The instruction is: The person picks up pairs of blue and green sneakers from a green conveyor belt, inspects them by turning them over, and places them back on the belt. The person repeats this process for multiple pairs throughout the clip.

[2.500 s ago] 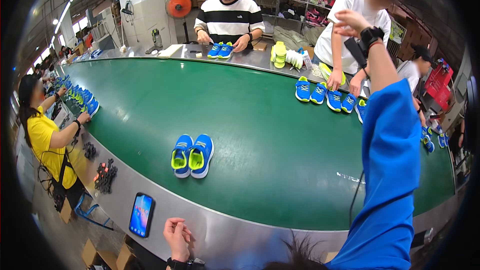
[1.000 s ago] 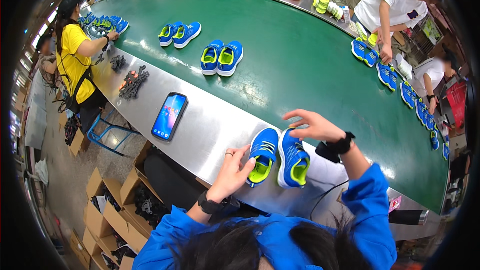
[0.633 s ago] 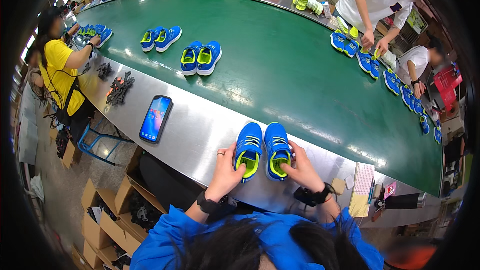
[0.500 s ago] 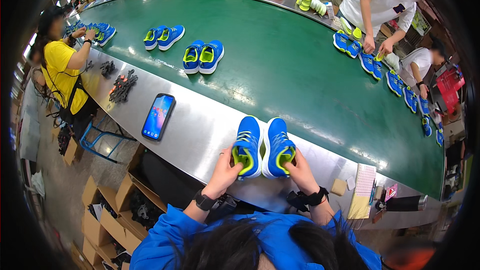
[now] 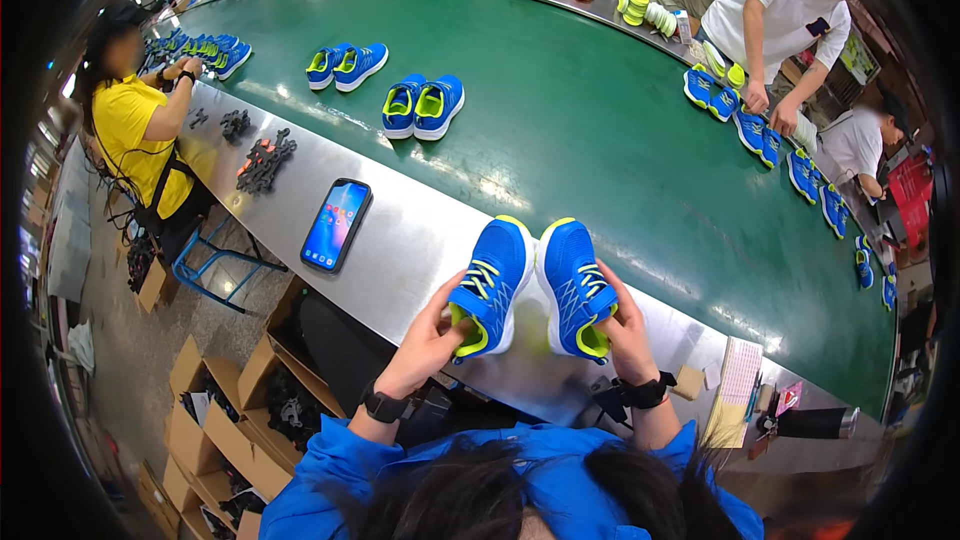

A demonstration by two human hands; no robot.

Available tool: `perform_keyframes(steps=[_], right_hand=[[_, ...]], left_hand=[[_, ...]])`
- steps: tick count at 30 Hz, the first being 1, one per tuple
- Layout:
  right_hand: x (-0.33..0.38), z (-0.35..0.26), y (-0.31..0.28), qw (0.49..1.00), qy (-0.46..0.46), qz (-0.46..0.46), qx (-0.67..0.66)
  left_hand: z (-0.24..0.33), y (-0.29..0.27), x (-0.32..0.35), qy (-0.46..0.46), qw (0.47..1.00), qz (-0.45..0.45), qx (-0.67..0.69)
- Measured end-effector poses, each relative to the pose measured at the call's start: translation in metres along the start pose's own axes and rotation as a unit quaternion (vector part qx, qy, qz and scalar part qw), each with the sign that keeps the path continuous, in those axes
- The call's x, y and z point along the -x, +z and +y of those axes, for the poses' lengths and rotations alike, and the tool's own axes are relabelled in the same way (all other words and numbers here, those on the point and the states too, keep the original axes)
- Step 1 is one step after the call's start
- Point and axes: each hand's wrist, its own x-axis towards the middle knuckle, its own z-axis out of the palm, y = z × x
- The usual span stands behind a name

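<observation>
My left hand [image 5: 424, 342] is closed on the heel end of a blue sneaker [image 5: 497, 268] with lime laces, lime lining and a white sole. The matching blue shoe [image 5: 572, 270] is gripped at its heel by my right hand [image 5: 630, 338]. Thumbs reach to the shoe openings; some fingers are hidden behind the uppers. Both shoes are held above the metal edge of the table, toes pointing away from me. Their soles come close together near the toes, while the heels spread apart.
Left of the shoes lies a phone [image 5: 336, 225], with black parts [image 5: 264, 162] beyond. Two pairs of blue sneakers [image 5: 424, 107] stand on the green belt [image 5: 560, 110]. A notepad [image 5: 735, 390] lies at right. Co-workers handle shoes around the belt; cartons [image 5: 235, 440] stand lower left.
My hands have drawn the shoe heels apart, so the pair now forms a V shape with the toes close. The surroundings have shifted slightly right in view.
</observation>
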Motion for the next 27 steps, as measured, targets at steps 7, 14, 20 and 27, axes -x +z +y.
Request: perform_keyframes(steps=[7,14,20,27], right_hand=[[0.014,-0.022,0.011,0.779,-0.267,0.088,0.561],[0.030,-0.007,0.012,0.794,-0.198,0.072,0.571],[0.036,0.001,0.007,0.799,-0.135,0.064,0.583],[0.033,0.011,0.001,0.925,-0.097,0.079,0.359]], left_hand=[[0.016,0.022,0.012,0.157,0.877,0.168,-0.422],[0.000,0.036,0.018,0.163,0.840,0.198,-0.478],[-0.004,0.037,0.019,0.141,0.847,0.164,-0.486],[0.000,0.034,0.015,0.000,0.982,0.118,-0.145]])
